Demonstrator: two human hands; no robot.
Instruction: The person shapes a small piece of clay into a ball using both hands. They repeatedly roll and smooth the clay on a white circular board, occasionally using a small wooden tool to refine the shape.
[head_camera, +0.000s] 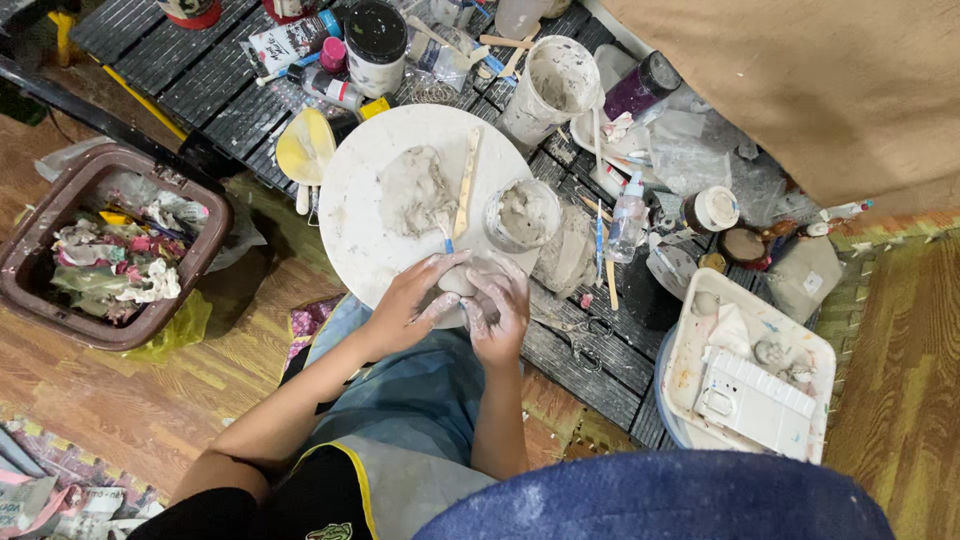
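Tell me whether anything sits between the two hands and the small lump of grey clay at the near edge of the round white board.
Nothing visible does. The left hand and the right hand already cup the small lump of grey clay from both sides, fingers touching it, at the near edge of the round white board.

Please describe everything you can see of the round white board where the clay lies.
The round white board is a flat disc, smeared with grey clay. It lies level on a dark slatted surface. On it rest a grey clay lump, a long wooden stick and a blue-handled tool. A clay-filled tub stands at its right edge. The left hand and right hand cover its near rim.
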